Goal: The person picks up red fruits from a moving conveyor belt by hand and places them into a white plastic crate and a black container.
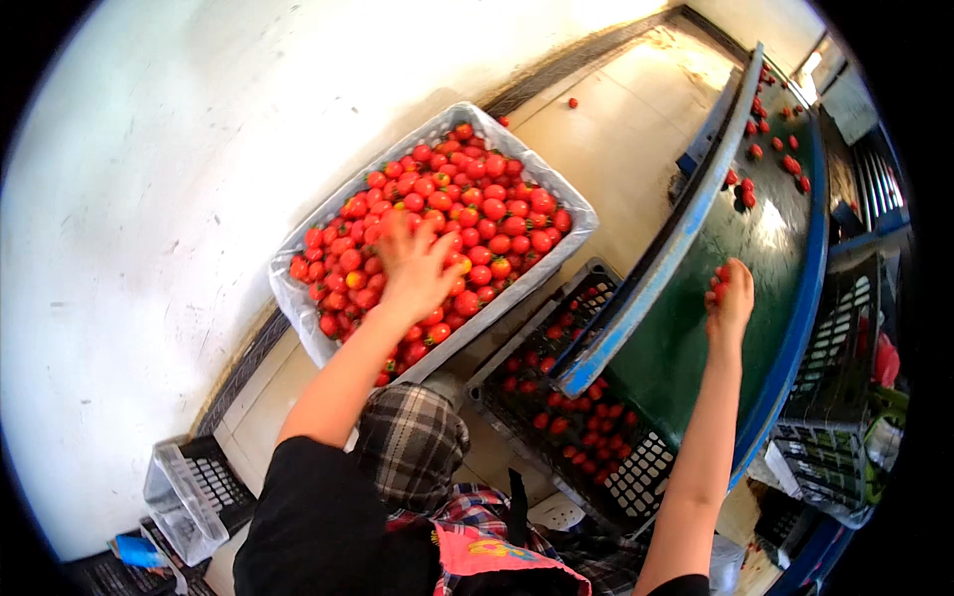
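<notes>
My left hand [412, 266] reaches over a lined crate [542, 169] heaped with red cherry tomatoes [477, 194]. Its fingers are spread and slightly blurred, over or touching the top tomatoes, and nothing shows held in it. To the right, my right hand [732, 303] is closed around a few small red tomatoes [715, 286], which show at its left side. That hand is above a green sorting table [686, 348] with raised blue edges. More tomatoes [747, 189] lie scattered toward the table's far end.
Below the table's near end stands a black plastic crate [636, 477] partly filled with tomatoes. Black crates [835, 348] are stacked at the right. A white wall [149, 199] runs along the left. One tomato [572, 102] lies on the tiled floor. A clear-lined basket [194, 492] stands at the lower left.
</notes>
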Demonstrator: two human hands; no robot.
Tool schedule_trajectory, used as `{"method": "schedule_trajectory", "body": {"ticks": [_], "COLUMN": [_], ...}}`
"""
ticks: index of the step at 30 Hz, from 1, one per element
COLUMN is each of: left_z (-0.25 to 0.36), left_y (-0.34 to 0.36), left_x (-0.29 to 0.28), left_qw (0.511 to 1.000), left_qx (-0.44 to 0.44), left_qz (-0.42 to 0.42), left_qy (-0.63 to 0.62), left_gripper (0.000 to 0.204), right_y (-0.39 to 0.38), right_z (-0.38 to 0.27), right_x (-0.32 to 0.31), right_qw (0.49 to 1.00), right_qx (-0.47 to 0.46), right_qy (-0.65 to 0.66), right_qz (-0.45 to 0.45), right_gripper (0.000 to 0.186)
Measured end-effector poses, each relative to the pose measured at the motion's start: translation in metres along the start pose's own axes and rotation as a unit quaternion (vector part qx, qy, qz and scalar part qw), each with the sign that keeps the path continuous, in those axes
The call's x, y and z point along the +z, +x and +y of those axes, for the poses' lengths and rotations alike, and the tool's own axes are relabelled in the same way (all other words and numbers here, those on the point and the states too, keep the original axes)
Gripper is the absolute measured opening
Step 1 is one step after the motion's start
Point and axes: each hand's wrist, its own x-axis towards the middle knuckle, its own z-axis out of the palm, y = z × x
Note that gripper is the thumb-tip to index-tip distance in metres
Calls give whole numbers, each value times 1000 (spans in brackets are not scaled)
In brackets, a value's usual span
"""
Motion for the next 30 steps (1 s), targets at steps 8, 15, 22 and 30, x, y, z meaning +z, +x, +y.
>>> {"method": "schedule_trajectory", "body": {"ticks": [8,15,22,30], "left_z": [-53,-117,-138,-163], "left_y": [-50,-181,-162,-169], "left_x": [-43,10,25,66], "left_qw": [963,737,662,653], "left_qx": [-87,-467,-461,-359], "left_qz": [168,45,-107,-6], "left_qy": [-194,-486,-581,-667], "left_gripper": [47,41,34,43], "right_y": [-144,-201,-291,-329], "right_z": [-55,-30,-29,-16], "right_x": [162,176,18,-107], "right_qw": [968,913,965,950], "right_qx": [32,-118,20,8], "right_qy": [-20,-219,-201,-311], "right_qz": [-248,-325,-167,-9], "right_gripper": [29,53,31,33]}}
